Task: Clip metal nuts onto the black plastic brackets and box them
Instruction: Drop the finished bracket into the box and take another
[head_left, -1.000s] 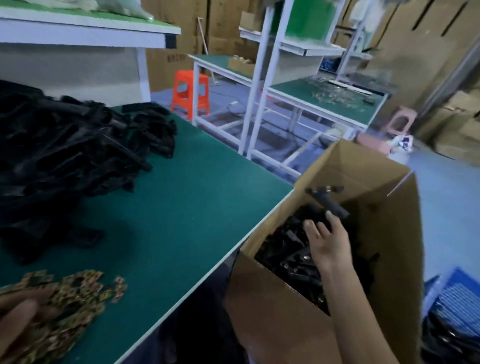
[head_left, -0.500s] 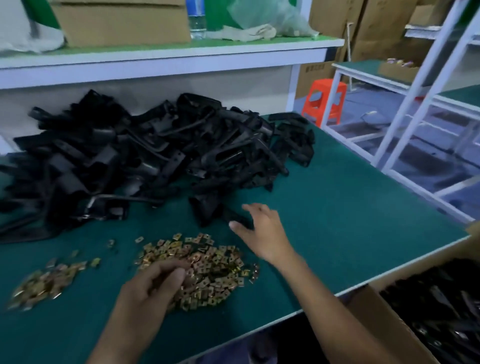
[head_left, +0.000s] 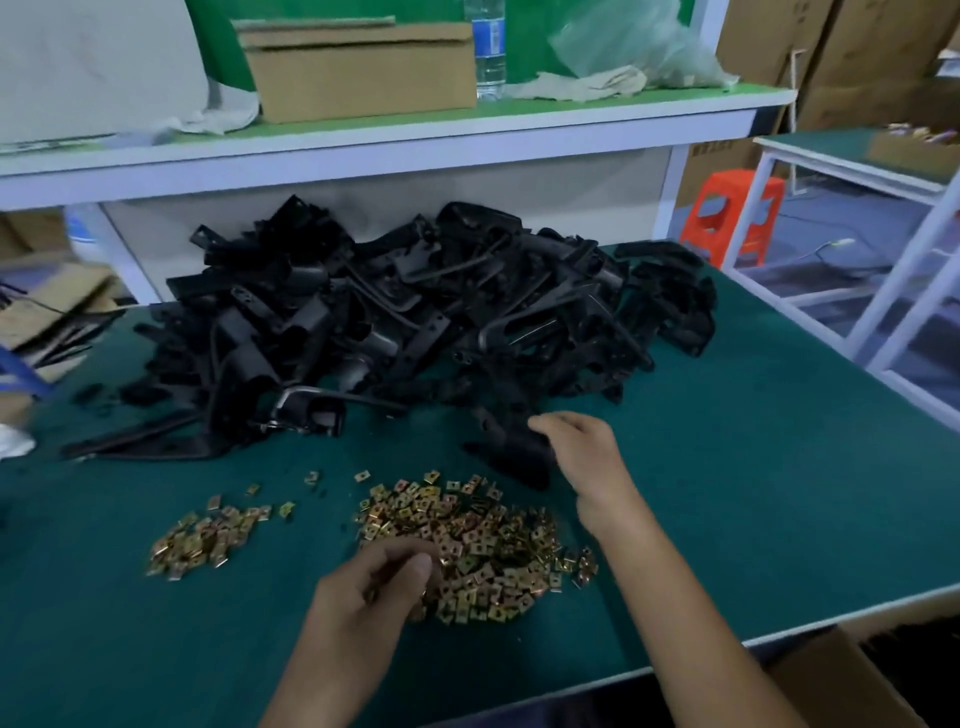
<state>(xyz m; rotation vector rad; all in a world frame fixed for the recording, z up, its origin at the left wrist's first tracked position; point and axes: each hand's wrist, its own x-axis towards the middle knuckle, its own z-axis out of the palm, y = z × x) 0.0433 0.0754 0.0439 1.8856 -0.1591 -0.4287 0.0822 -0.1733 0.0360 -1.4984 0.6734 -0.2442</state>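
Here my left hand (head_left: 374, 587) sits at the near edge of the larger pile of metal nuts (head_left: 483, 535), fingers bunched against the thumb. Whether a nut is pinched there I cannot tell. My right hand (head_left: 584, 457) curls round a black bracket (head_left: 511, 449) just in front of the heap of brackets (head_left: 415, 312) on the green table (head_left: 769, 493). A smaller scatter of nuts (head_left: 202, 540) lies to the left, and the cardboard box (head_left: 831, 680) shows at lower right, below the table edge.
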